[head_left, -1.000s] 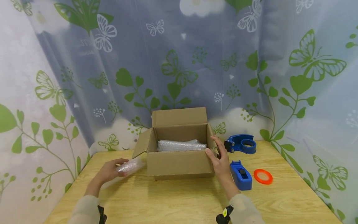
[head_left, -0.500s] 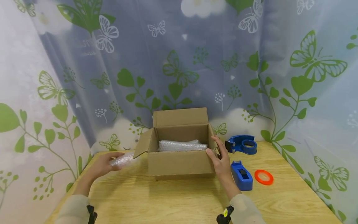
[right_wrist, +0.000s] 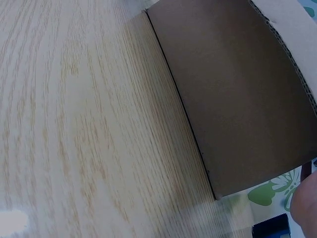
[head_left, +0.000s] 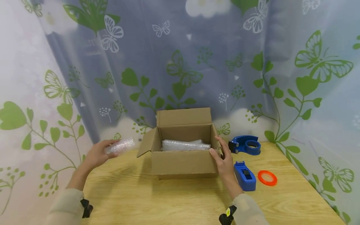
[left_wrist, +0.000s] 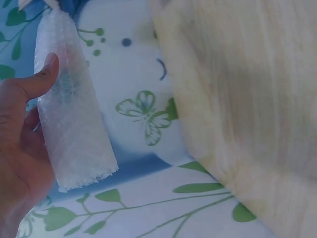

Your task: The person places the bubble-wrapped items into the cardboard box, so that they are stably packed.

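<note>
My left hand (head_left: 97, 153) holds a bubble-wrapped bundle (head_left: 121, 146) up in the air, left of the cardboard box (head_left: 184, 163). In the left wrist view this bubble-wrapped bundle (left_wrist: 77, 109) is long and rounded, with a faint reddish and greenish tint inside; the thumb lies across its front. My right hand (head_left: 226, 164) grips the box's right front corner, thumb at the front panel's top edge and fingers along the right side. The box is open, its back and left flaps spread. Inside lies more bubble wrap (head_left: 185, 145), its lower part hidden by the front panel.
A blue tape dispenser (head_left: 244, 145) stands right of the box, with a second blue dispenser (head_left: 245, 176) nearer me. Beside that lies an orange-red ring (head_left: 267, 177). A patterned curtain (head_left: 180, 56) rises behind the wooden table (head_left: 135, 200).
My left hand has carried the bubble-wrapped bundle up and leftward, away from the box's left flap. My right hand has stayed on the box corner. The head view has shifted slightly.
</note>
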Tool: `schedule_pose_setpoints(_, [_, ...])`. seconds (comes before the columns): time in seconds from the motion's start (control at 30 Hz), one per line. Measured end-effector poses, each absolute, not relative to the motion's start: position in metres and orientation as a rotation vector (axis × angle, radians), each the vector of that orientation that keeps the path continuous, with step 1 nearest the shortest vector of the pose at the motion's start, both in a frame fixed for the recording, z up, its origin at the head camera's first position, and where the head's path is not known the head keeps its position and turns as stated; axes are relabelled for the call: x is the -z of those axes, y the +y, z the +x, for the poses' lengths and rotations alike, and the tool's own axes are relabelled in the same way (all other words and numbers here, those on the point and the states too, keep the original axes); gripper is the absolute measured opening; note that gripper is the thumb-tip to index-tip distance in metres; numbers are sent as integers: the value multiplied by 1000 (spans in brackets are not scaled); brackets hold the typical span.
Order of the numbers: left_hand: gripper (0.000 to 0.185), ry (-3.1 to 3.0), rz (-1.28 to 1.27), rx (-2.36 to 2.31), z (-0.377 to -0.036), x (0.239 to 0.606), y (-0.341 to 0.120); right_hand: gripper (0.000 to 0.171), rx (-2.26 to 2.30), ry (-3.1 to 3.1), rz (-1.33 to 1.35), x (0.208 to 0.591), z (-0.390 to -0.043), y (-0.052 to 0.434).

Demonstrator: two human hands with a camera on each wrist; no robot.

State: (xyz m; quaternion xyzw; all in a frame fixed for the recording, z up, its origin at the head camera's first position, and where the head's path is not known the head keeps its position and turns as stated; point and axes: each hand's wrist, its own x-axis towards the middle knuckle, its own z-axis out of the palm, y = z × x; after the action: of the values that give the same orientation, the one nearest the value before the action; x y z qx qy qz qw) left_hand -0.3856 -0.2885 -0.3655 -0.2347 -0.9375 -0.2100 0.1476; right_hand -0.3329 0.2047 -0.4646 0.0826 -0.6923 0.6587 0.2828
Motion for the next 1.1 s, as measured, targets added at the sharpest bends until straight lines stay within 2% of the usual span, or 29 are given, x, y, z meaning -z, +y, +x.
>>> schedule_pose_setpoints(0.27, [57,-2651,-687,662,-390,343,-264,52,-1777,-1829,233,466,-332,205])
schedule_pose_setpoints(0.8, [57,-2554,-927,745,-394,309,-159,54,-1775,-1839,240,466,-333,205])
schedule_pose_setpoints(1.1, [56,-2545,-1051,877,-390,312,-106,52,-1765,-1848,234,466,-333,204])
